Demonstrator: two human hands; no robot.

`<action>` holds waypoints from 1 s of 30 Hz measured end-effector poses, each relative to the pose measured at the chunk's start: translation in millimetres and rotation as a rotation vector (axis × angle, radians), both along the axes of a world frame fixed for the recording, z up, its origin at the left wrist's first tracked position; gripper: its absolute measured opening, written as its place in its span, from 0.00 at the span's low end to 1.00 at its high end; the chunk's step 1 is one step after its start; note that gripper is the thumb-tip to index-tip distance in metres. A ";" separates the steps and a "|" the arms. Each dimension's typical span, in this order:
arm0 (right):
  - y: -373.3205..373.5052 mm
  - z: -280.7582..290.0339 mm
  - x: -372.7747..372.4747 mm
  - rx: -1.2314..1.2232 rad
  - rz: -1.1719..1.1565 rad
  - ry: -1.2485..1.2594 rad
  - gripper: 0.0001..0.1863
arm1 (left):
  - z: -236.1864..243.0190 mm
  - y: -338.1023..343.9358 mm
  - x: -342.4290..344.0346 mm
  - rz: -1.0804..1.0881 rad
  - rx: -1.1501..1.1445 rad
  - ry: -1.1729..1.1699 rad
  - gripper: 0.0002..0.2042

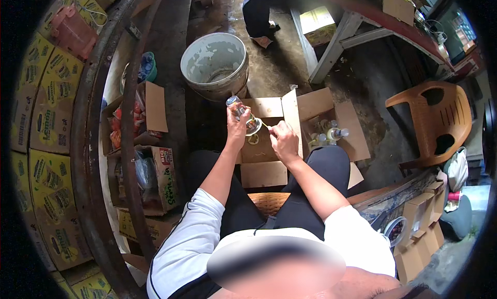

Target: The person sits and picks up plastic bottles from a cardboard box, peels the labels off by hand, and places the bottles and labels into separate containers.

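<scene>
Seated person peeling a strip from a small glass bottle

Head view: left hand (pixel 237 129) fingers gripped the bottle (pixel 243 114) over the open carton (pixel 264 144); right hand (pixel 283 138), at 3 o'clock, pinched the yellow strip (pixel 265 125); a steady, taut pull looked best

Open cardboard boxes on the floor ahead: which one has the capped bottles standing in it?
The open box just beyond the right hand: capped bottles stand inside. The box under the left hand's bottle shows none.
</scene>
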State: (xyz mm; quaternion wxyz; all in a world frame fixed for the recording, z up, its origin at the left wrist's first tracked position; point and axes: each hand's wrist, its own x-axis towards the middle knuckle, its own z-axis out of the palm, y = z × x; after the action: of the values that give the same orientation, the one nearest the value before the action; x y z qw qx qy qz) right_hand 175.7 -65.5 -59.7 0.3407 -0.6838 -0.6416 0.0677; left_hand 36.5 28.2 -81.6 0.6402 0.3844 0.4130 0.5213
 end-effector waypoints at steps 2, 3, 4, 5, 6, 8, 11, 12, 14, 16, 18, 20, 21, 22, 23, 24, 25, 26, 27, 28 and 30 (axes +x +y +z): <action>4.0 -2.1 -0.8 0.014 0.003 -0.027 0.04 | -7.5 -1.4 2.2 -0.039 0.010 -0.053 0.14; 6.5 -4.4 -1.6 0.001 -0.004 -0.023 0.04 | -11.2 -3.1 2.8 -0.078 0.020 -0.107 0.14; 8.2 -8.0 -0.4 -0.012 -0.018 -0.019 0.04 | -10.7 -5.6 5.0 -0.098 0.065 -0.092 0.14; 9.2 -11.2 1.8 -0.012 -0.023 -0.018 0.04 | -9.9 -5.8 6.0 -0.103 0.064 -0.091 0.14; 9.5 -14.1 4.8 -0.058 -0.057 0.099 0.03 | -8.9 -5.9 6.5 -0.083 0.039 -0.134 0.15; 10.1 -13.0 9.4 -0.087 -0.090 0.194 0.02 | -5.2 -3.8 2.9 -0.060 0.022 -0.117 0.18; 5.6 -4.6 9.9 -0.034 -0.066 0.161 0.02 | -2.8 1.3 -4.4 -0.046 0.085 -0.145 0.20; 3.4 -0.8 8.7 -0.035 -0.064 0.161 0.02 | -2.1 1.8 -6.0 -0.036 0.100 -0.135 0.20; -0.3 8.1 3.8 -0.062 -0.023 0.153 0.03 | -0.6 2.8 -4.0 0.014 0.080 -0.079 0.18; -1.4 7.7 0.8 -0.042 -0.014 0.118 0.03 | 0.4 3.2 -3.2 0.060 0.051 -0.038 0.13; -1.1 7.6 1.0 -0.021 -0.008 0.083 0.04 | -0.7 3.0 -3.7 0.027 0.042 -0.069 0.13; 1.7 6.7 1.9 -0.044 -0.002 0.104 0.03 | -2.1 1.3 -4.0 -0.003 0.034 -0.099 0.12; 1.8 6.4 2.7 -0.042 -0.002 0.104 0.03 | -2.9 -0.7 -3.3 -0.015 0.051 -0.136 0.12; 2.1 6.3 4.1 -0.043 -0.016 0.141 0.02 | -2.2 -1.2 -3.3 -0.027 0.069 -0.171 0.11; 2.1 6.3 5.4 -0.044 -0.029 0.177 0.02 | -1.2 -0.6 -3.9 -0.027 0.071 -0.171 0.11; 1.7 6.3 6.6 -0.022 -0.040 0.186 0.02 | -0.2 0.3 -4.9 -0.023 0.095 -0.146 0.11; 0.8 10.0 6.3 -0.021 -0.035 0.186 0.02 | -0.5 0.9 -6.8 -0.014 0.118 -0.122 0.11; -0.9 14.7 5.7 -0.014 -0.014 0.191 0.02 | -0.8 1.6 -8.5 -0.009 0.120 -0.121 0.11; -2.1 17.6 5.0 -0.007 0.007 0.196 0.02 | -1.1 2.6 -10.1 -0.014 0.113 -0.104 0.11; -3.7 17.4 6.1 -0.023 0.027 0.182 0.02 | -0.5 2.4 -9.5 -0.024 0.104 -0.089 0.11; -3.6 15.8 4.6 -0.036 0.021 0.150 0.02 | 0.5 -1.0 -7.9 -0.052 0.109 -0.098 0.11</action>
State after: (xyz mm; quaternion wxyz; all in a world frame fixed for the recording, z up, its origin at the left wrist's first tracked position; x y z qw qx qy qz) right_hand 180.3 -69.1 -44.0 0.3745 -0.6761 -0.6203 0.1338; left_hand 28.7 27.2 -81.1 0.6509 0.4034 0.3423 0.5445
